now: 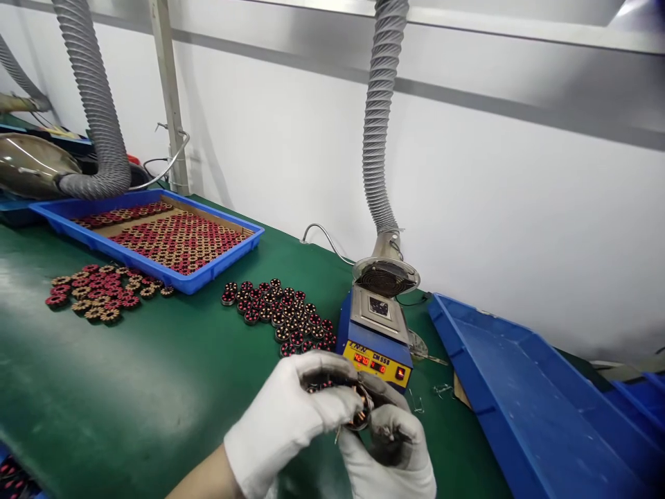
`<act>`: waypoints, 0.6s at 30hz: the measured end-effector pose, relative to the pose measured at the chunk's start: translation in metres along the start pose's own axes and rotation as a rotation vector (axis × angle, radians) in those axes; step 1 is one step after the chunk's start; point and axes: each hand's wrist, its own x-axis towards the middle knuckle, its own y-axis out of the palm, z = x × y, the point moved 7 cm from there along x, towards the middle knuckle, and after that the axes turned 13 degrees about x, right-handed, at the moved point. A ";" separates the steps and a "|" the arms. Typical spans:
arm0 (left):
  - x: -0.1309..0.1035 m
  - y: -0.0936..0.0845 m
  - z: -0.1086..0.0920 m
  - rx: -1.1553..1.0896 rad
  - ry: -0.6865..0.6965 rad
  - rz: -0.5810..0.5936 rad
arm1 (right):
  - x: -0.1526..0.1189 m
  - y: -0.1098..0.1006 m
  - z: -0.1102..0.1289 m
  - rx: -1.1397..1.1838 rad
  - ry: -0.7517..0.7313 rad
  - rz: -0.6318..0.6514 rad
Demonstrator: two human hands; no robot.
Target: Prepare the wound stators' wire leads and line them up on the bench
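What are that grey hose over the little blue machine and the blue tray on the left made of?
The hose looks like flexible ribbed plastic or coated fabric, matte grey with spiral ridges. The tray seems moulded plastic: smooth, glossy blue, rounded rim.

A small copper-wound stator coil (362, 409), tilted, pinched between both gloved hands.

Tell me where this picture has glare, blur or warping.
Head view: glare lies as pale streaks on the green mat and whites out the top right corner; straight wall rails bow and tilt, a wide-lens warp; the left hand and right hand are slightly soft around the coil they hold, its detail hard to read; the blue tray stays fairly sharp.
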 end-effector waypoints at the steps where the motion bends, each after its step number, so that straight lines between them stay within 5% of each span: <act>1: 0.000 0.003 0.001 -0.005 -0.002 0.016 | -0.001 0.001 0.000 -0.008 -0.005 0.001; 5: 0.007 -0.008 0.004 -0.150 0.084 -0.077 | -0.008 0.004 -0.004 0.023 0.050 -0.019; 9: -0.004 -0.046 0.000 -0.256 0.245 -0.280 | -0.014 0.004 -0.016 0.126 0.194 -0.016; 13: -0.034 -0.056 0.003 0.239 0.288 -0.229 | -0.017 0.005 -0.022 0.196 0.302 -0.053; 18: -0.059 -0.051 0.016 0.789 0.432 -0.164 | -0.033 0.024 -0.042 0.344 0.627 -0.012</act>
